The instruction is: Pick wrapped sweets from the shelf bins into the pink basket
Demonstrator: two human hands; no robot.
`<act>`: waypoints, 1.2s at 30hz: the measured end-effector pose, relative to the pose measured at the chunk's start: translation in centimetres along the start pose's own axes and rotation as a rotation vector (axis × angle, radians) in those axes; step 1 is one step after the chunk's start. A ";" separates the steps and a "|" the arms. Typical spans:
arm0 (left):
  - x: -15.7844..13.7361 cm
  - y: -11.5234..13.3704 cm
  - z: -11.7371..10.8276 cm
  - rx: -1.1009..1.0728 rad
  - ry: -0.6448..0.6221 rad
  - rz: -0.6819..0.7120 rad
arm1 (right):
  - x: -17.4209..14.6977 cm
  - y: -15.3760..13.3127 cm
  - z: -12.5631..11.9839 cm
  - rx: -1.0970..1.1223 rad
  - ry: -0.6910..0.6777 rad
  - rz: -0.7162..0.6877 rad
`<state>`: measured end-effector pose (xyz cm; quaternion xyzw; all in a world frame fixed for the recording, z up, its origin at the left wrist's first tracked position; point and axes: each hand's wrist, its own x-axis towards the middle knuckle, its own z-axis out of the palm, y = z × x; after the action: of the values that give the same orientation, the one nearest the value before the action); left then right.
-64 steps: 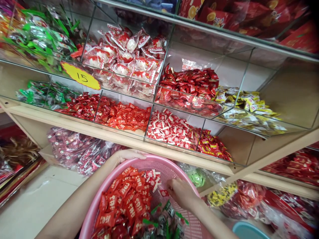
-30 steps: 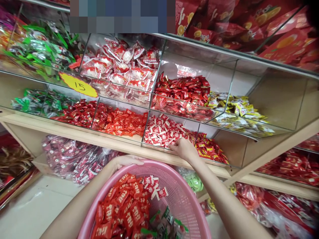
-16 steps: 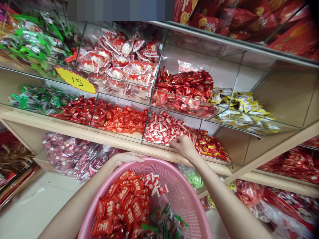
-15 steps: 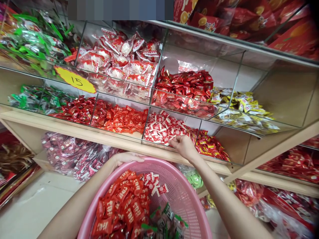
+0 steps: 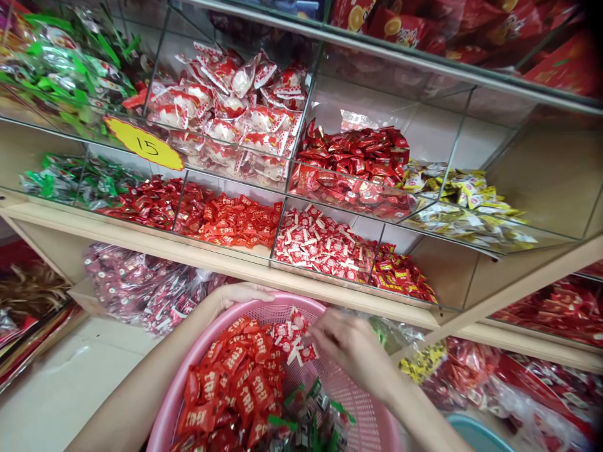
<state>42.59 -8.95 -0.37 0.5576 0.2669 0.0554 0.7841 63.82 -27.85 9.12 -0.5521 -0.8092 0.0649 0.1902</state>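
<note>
My left hand (image 5: 247, 292) is closed over the far rim of a pink plastic basket (image 5: 207, 351). Inside the basket lie orange-red wrapped candies (image 5: 247, 383), a small group of red-and-white wrapped candies (image 5: 287, 339), and green-and-clear wrapped candies (image 5: 313, 414). Over the basket's right side is my right hand (image 5: 346, 345), blurred, its fingers curled inward. One red-and-white candy (image 5: 298, 318) shows just left of those fingertips, seemingly apart from them. Whether anything stays inside the curled fingers is hidden.
Beyond the basket, a wooden shelf edge (image 5: 226, 267) fronts clear-walled bins, including red-and-white candies (image 5: 325, 245) and orange-red candies (image 5: 240, 220). A yellow tag (image 5: 144, 144) reads 15. Bagged sweets (image 5: 136, 285) sit below; a blue tub rim (image 5: 475, 433) shows lower right.
My right hand has moved from the red-and-white candy bin down and back over the basket. One more red-and-white candy shows beside its fingers. My left hand stays on the rim.
</note>
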 end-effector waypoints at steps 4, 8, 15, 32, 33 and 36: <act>-0.1 0.0 0.0 -0.001 -0.038 -0.006 | -1.3 1.1 3.1 -0.039 -0.152 0.051; -0.2 0.0 0.1 -0.004 -0.044 -0.001 | -1.5 2.2 4.9 -0.101 -0.169 0.132; -0.1 0.0 0.0 -0.023 -0.006 -0.026 | -1.4 2.3 6.1 -0.164 -0.188 0.238; -0.3 0.2 0.3 -0.014 -0.010 -0.018 | -1.5 1.2 8.0 -0.239 -0.219 0.264; -0.3 0.2 0.3 -0.017 -0.013 -0.017 | -1.3 0.9 7.5 -0.222 -0.211 0.257; -0.2 0.2 0.4 -0.005 -0.025 -0.004 | -0.2 0.3 5.1 -0.175 -0.140 0.252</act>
<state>42.60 -9.28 -0.03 0.5559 0.2582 0.0474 0.7887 62.22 -27.34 4.34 -0.6577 -0.7474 0.0556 0.0750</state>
